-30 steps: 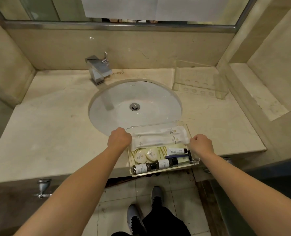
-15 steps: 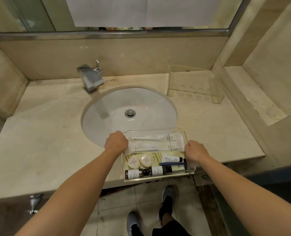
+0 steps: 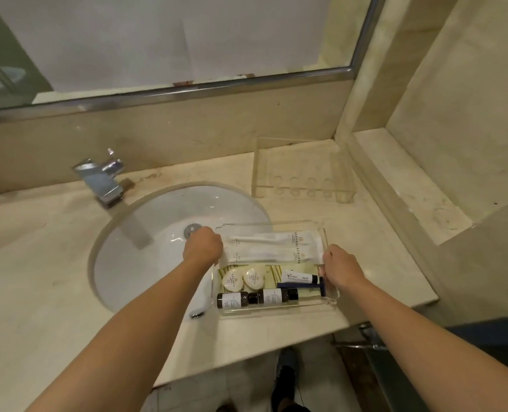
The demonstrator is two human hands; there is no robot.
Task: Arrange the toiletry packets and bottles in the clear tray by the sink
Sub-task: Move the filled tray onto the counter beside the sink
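Clear plastic makes up the tray (image 3: 331,301), and it sits on the pale stone counter (image 3: 38,292) just to the right of the white sink (image 3: 157,257), with its left end over the edge of the bowl; the left hand (image 3: 202,246) is curled round the left side of the tray and the right hand (image 3: 340,264) is curled round the right side, so both hands grip it; inside, at the back, two long white packets (image 3: 272,248) lie side by side, one behind the other; in front of them, on the left, two small round white soaps (image 3: 243,279) sit next to each other; to their right lies a small white tube (image 3: 299,276) with a dark cap, and a dark blue razor (image 3: 303,285) lies just in front of it; along the front wall two small dark bottles (image 3: 257,298) with white labels lie on their sides, end to end; a shiny metal tap (image 3: 101,179) stands behind the sink on the left; a second clear tray (image 3: 302,171) sits at the back right of the counter, well apart from the first one; a mirror (image 3: 157,40) with a metal edge runs along the wall above; dark shoes (image 3: 285,379) show on the tiled floor below the counter.
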